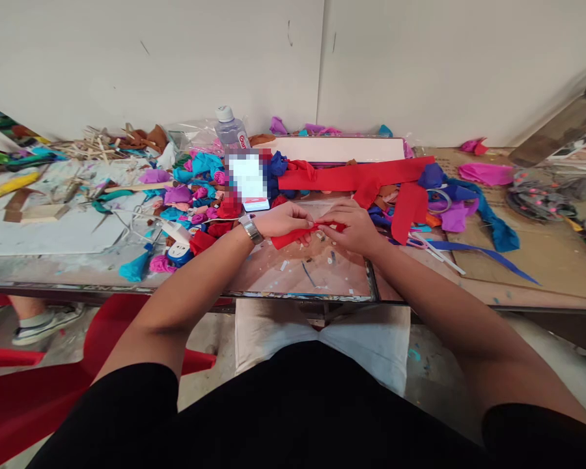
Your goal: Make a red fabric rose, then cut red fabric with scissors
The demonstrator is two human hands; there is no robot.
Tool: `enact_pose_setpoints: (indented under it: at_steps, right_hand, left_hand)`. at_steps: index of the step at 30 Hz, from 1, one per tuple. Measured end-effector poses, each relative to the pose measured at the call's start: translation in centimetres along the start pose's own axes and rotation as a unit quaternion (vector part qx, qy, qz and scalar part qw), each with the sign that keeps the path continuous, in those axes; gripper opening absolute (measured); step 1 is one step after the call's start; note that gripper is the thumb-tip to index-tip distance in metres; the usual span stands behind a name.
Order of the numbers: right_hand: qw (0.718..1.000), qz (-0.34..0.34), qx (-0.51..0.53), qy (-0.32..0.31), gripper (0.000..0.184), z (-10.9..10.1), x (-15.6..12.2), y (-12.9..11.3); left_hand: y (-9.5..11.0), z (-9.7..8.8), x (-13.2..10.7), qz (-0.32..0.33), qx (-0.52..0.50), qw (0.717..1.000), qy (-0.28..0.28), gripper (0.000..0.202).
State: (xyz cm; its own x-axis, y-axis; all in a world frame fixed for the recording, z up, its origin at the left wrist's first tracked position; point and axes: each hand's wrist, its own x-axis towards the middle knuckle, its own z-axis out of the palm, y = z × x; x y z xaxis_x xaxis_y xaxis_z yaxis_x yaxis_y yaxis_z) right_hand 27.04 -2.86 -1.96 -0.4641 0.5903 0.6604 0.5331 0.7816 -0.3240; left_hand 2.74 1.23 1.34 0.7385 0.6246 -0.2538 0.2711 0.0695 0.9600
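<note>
Over the table [283,280], close to its front edge, L hand [286,221] & R hand [349,225] are meeting, fingertips almost touching, w/ one red strip [286,241] btwn them. L hand is pinching it btwn thumb & fingers, w/ a loose end sticking out below, toward lower L. R hand is gripping the other part, thumb & fingertips closed on it. Both grips are closing tight on the thin strip, no visible gap; can't tell exactly how it's folded at the tips, too small.

Wristwatch [251,229] is sitting on L wrist. Just past L hand, phone [249,179] is leaning back, screen lit, content blurred out; bottle [232,133] w/ white cap is standing behind it. Colored crumpled bits [178,194] are piling up L of the phone, & a power socket [180,253] is lying nr L forearm. Farther back, a long red band [332,177] is stretching across the heap. R of R hand, scissors w/ pink handles [418,241] are lying nr a blue ribbon [491,254], which is crossing onto cardboard [547,260].
</note>
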Motion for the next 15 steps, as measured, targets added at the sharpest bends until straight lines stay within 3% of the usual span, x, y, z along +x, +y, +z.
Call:
enact_pose_setpoints:
  at_steps: [5,11,15]
  right_hand:
    - [1.0,0.007,-0.024,-0.01,0.022,-0.05,0.02,-0.14]
    - [1.0,0.008,-0.018,-0.003,0.02,0.1,-0.05,-0.12]
    - [0.999,0.038,-0.012,-0.009,0.018,0.38,-0.29,0.01]
  left_hand:
    - [-0.16,0.14,-0.02,0.052,0.06,0.997,0.005,0.028]
    - [-0.23,0.43,-0.03,0.071,0.112,0.991,0.022,0.029]
    - [-0.17,0.57,-0.23,0.128,0.233,0.962,0.06,0.029]
